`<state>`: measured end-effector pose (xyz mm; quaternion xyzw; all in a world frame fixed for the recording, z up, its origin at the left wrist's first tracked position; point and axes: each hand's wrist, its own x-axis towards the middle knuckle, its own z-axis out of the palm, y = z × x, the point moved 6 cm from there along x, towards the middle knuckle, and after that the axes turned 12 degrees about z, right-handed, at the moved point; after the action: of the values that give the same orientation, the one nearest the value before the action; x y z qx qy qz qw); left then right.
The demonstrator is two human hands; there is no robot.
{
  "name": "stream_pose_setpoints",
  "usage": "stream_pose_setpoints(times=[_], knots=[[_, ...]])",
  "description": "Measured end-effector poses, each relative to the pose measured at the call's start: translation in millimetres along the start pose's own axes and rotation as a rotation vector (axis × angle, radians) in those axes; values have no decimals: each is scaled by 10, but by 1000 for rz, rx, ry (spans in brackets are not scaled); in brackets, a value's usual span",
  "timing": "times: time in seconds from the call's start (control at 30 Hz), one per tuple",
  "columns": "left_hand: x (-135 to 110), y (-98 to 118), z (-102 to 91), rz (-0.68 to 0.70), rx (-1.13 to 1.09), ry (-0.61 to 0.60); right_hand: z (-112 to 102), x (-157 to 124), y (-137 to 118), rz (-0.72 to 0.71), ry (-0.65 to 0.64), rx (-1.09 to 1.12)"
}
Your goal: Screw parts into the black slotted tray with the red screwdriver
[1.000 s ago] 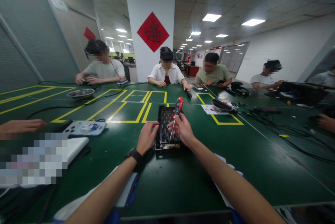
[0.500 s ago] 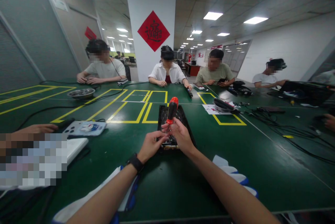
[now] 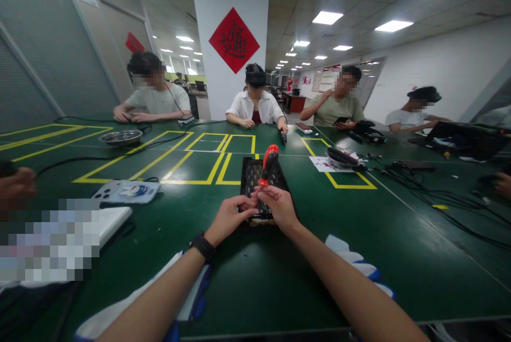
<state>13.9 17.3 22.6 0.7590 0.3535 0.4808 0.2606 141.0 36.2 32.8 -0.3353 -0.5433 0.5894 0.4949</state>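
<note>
A screwdriver (image 3: 270,163) with a red and black handle stands nearly upright, handle up, tilted a little to the right. My right hand (image 3: 282,208) is closed around it just below the handle. My left hand (image 3: 228,216) is closed in a pinch beside the screwdriver's lower end; what lies between its fingertips is hidden. Both hands are over the near part of a black rectangular tray (image 3: 288,181). Small dark and shiny pieces show inside the tray, too blurred to name. The screwdriver's tip is hidden by my fingers.
White and blue gloves (image 3: 354,261) lie by both my forearms on the green table (image 3: 247,283). A phone (image 3: 131,192) is at left, a metal bowl (image 3: 121,137) farther back. Black cables (image 3: 435,198) run along the right. Several people sit around the table.
The screwdriver's handle has tipped slightly to the right, and my right hand has shifted with it. My left hand stays close by. A co-worker's hand at left has drawn back from the phone.
</note>
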Motion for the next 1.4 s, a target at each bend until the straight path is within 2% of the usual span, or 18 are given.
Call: stream_pose_setpoints(times=[0.23,0.43,0.53,0.77,1.2,1.4], knots=[[-9,-33,-25,-11,9,-52,6,8,35,13,12,44],[-11,-8,-28,-1,-9,-72,77,-55,-55,-47,-96,-147],[-10,-26,-26,3,14,-70,86,-68,-62,-52,-121,-148],[5,-38,-13,24,55,-34,18,-36,-11,-31,-51,-8],[0,-35,-9,26,67,-68,18,-33,39,-47,-16,-3],[-9,18,-14,80,52,-105,83,-37,11,-39,-141,-39]])
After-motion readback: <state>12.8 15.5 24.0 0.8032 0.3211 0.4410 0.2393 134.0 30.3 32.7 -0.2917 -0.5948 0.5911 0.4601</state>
